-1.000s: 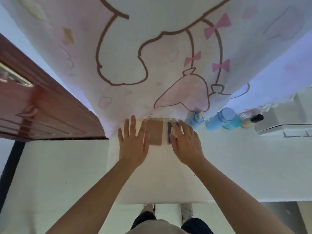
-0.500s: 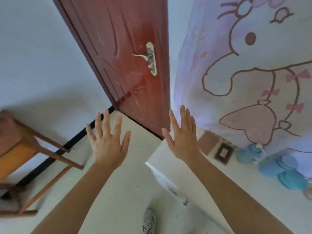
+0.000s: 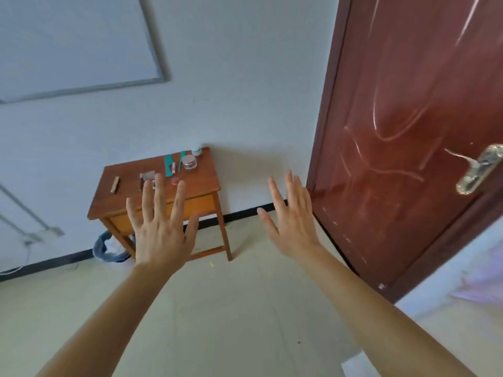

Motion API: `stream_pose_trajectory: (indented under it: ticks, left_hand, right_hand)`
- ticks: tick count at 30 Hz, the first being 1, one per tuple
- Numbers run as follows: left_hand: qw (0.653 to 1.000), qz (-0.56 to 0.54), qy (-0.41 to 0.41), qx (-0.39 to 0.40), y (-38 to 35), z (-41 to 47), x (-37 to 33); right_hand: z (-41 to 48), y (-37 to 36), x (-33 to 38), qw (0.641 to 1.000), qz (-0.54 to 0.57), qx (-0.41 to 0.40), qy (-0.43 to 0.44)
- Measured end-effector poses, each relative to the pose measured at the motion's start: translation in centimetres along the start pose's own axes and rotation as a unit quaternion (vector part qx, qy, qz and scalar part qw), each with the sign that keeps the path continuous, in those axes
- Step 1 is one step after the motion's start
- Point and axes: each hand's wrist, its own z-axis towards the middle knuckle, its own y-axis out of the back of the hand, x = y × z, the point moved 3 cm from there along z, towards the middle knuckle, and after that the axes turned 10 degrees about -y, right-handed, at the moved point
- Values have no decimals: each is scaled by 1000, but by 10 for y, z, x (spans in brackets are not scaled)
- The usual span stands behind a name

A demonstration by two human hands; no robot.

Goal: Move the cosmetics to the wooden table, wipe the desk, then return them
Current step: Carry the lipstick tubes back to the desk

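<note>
Both hands up in front, empty: left hand [image 3: 163, 232] fingers spread wide, palm away, nothing gripped; right hand [image 3: 292, 224] likewise released, fingers loosely together, nothing in it. Neither touches anything. Facing the wooden table [image 3: 130, 202], which stands vs. the white wall, near the room corner by the red-brown door [image 3: 408, 159]. Cosmetics sit on the tabletop, well apart from the hands: clear jar w/ pinkish contents [image 3: 189, 162] near the back right corner, small white-teal pot [image 3: 196, 151] just behind it at the back edge, teal strip-like items [image 3: 169, 165] beside the jar, a slim brown stick [image 3: 116, 184] toward the left edge, a small compact-type piece [image 3: 147, 176] mid-top, partly behind left fingertips, small pink item [image 3: 175, 181] nearby; exact types too small to tell. Items spread loose and flat, prob. just parked there temporarily so the desk stays bare for wiping. Bin w/ blue liner [image 3: 104, 247] under the table's left side. Desk mostly out of view; only a white corner [image 3: 449, 281] at lower right. Judgement: hands free and person heading to the table, either for another item transfer or to start collecting cosmetics for return; cannot tell which phase. Next needs approach, then pinch-grip on small pieces; stick could roll off the edge
</note>
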Motion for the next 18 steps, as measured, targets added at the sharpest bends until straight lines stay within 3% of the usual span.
stream_pose_trajectory:
  ticks: [7,18]
  left_hand:
    - [998,-2,67,5,-25,16,135]
    - [993,9,108,56,-133,112,239]
  right_hand:
    - [62,-74,134,997,17,36,63]
    - [198,-208,190,992,33,84,84]
